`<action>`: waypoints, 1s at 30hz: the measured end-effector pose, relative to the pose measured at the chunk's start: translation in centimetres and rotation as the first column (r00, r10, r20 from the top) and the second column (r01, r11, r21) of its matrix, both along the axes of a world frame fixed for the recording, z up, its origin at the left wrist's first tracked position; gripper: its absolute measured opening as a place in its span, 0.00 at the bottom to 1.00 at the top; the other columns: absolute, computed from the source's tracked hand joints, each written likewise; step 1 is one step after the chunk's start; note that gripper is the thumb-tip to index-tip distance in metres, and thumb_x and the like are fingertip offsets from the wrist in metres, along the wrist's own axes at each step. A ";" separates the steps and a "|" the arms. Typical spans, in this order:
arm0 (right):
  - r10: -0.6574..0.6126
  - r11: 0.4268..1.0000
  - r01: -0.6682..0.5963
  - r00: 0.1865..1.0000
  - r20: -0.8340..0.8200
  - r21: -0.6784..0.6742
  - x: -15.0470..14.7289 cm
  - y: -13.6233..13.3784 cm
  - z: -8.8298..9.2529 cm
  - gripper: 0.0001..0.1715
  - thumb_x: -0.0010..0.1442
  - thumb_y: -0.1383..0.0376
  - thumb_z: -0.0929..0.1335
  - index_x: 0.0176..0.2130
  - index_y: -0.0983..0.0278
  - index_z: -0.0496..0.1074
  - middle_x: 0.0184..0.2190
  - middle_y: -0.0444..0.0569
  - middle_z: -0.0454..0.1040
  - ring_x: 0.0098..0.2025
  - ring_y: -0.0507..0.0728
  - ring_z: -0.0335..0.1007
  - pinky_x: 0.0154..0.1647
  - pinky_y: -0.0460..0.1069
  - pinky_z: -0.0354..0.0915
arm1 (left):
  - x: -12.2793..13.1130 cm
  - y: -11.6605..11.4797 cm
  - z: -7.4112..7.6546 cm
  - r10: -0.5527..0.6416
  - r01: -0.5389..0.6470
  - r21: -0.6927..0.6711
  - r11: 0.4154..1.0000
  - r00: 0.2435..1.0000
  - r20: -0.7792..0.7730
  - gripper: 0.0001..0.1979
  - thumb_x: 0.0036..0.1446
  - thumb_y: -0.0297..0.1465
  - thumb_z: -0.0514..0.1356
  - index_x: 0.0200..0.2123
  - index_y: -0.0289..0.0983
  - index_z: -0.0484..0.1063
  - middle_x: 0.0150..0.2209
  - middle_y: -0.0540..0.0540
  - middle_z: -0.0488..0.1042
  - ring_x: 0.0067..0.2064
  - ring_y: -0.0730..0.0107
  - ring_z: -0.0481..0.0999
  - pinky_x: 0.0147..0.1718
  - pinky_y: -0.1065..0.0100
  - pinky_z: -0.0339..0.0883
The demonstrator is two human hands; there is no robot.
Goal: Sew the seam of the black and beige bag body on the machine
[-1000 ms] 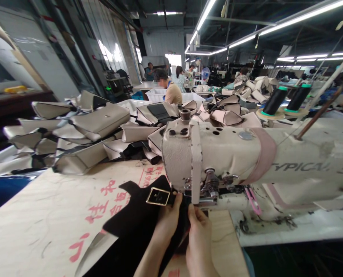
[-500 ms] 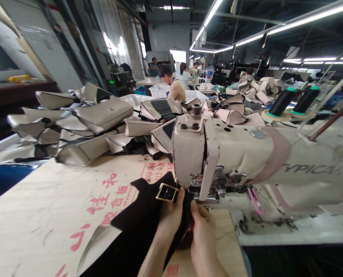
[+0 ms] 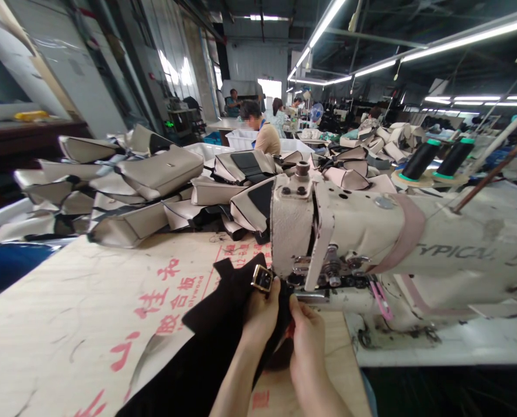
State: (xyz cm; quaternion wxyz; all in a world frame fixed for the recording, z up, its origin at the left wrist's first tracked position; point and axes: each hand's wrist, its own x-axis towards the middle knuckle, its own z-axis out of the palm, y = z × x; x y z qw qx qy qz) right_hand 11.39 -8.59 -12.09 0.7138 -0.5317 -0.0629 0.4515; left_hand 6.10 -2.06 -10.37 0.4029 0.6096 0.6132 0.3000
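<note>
A black bag piece (image 3: pixel 217 327) with a gold buckle (image 3: pixel 262 278) lies on the plywood board (image 3: pixel 80 313) and reaches under the head of a beige sewing machine (image 3: pixel 349 231). My left hand (image 3: pixel 261 315) grips the black piece just below the buckle, fingers closed on it. Beside it, my right hand (image 3: pixel 308 336) pinches the same piece right in front of the presser foot (image 3: pixel 304 284). The needle area is partly hidden by the machine head.
Stacks of beige bag parts (image 3: pixel 154 174) pile up behind the board. Two black thread cones (image 3: pixel 436 159) stand at the right. A pink clip (image 3: pixel 380 301) hangs by the machine base. Other people (image 3: pixel 258 130) sit at tables farther back.
The buckle end of the black piece has slid toward the machine head, and both hands have followed it. The camera has shifted, so the machine sits more to the right.
</note>
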 end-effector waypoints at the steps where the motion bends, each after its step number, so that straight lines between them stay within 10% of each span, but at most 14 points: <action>1: -0.003 1.000 0.003 1.000 0.006 -0.003 0.0 0.1 -0.1 0.27 0.43 0.46 0.72 0.20 0.66 0.64 0.13 0.38 0.58 0.16 0.46 0.46 0.16 0.43 0.44 | 0.0 0.1 0.0 -0.012 0.012 0.001 1.000 1.000 -0.007 0.16 0.57 0.39 0.51 0.34 0.36 0.74 0.35 0.41 0.79 0.43 0.55 0.77 0.37 0.67 0.68; 6: 0.051 0.999 -0.048 0.987 0.153 -0.019 0.2 0.5 -0.2 0.28 0.47 0.44 0.69 0.19 0.64 0.61 0.12 0.38 0.57 0.15 0.47 0.49 0.15 0.43 0.47 | 0.0 0.4 0.0 -0.053 0.054 0.010 0.999 0.998 -0.028 0.18 0.59 0.40 0.49 0.37 0.35 0.74 0.39 0.39 0.79 0.47 0.54 0.75 0.41 0.65 0.67; 9: 0.258 0.966 -0.233 0.817 0.515 -0.114 2.8 -1.5 0.7 0.28 0.57 0.45 0.63 0.20 0.65 0.65 0.12 0.42 0.62 0.15 0.50 0.58 0.16 0.44 0.53 | -0.1 0.5 0.1 -0.077 0.078 0.028 0.997 0.997 -0.026 0.18 0.59 0.39 0.49 0.38 0.36 0.74 0.41 0.40 0.78 0.49 0.57 0.74 0.44 0.68 0.66; 11: 0.187 0.982 -0.123 0.546 0.817 -0.143 6.7 -4.5 1.9 0.24 0.60 0.50 0.61 0.26 0.65 0.71 0.19 0.46 0.70 0.22 0.53 0.67 0.24 0.45 0.61 | -0.1 0.5 0.1 -0.088 0.089 0.040 0.995 0.996 -0.021 0.16 0.59 0.38 0.50 0.39 0.36 0.75 0.42 0.41 0.78 0.50 0.59 0.73 0.45 0.69 0.66; 13: -0.132 0.968 0.223 0.080 0.988 0.111 12.3 -8.4 3.1 0.18 0.58 0.54 0.65 0.34 0.66 0.74 0.30 0.52 0.75 0.33 0.57 0.71 0.37 0.49 0.65 | -0.2 0.5 0.2 -0.089 0.090 0.045 0.995 0.996 -0.020 0.15 0.58 0.37 0.52 0.39 0.37 0.75 0.43 0.41 0.78 0.51 0.59 0.72 0.46 0.70 0.65; 16: -0.081 0.768 0.569 -0.369 0.926 0.294 20.9 -14.2 4.2 0.26 0.58 0.55 0.64 0.46 0.74 0.72 0.40 0.64 0.72 0.46 0.70 0.66 0.48 0.61 0.60 | -0.2 0.6 0.2 -0.082 0.083 0.039 0.996 0.996 -0.023 0.14 0.57 0.37 0.53 0.39 0.37 0.75 0.44 0.41 0.77 0.52 0.58 0.72 0.47 0.69 0.65; 22: 0.125 0.938 0.338 -0.533 0.837 0.076 27.5 -18.8 2.2 0.23 0.60 0.61 0.62 0.53 0.66 0.67 0.49 0.54 0.70 0.50 0.65 0.66 0.57 0.60 0.56 | -0.2 0.6 0.2 -0.107 0.108 0.004 0.994 0.993 -0.041 0.17 0.58 0.39 0.51 0.39 0.37 0.75 0.42 0.40 0.78 0.50 0.54 0.73 0.46 0.65 0.65; 30: -0.056 0.847 0.389 -0.612 0.789 0.362 26.6 -16.9 -3.1 0.23 0.58 0.68 0.63 0.54 0.67 0.67 0.45 0.57 0.73 0.49 0.66 0.68 0.49 0.58 0.61 | -0.4 0.8 0.0 -0.121 0.123 0.033 0.992 0.991 -0.062 0.15 0.57 0.38 0.52 0.33 0.38 0.76 0.37 0.41 0.79 0.48 0.53 0.74 0.41 0.67 0.67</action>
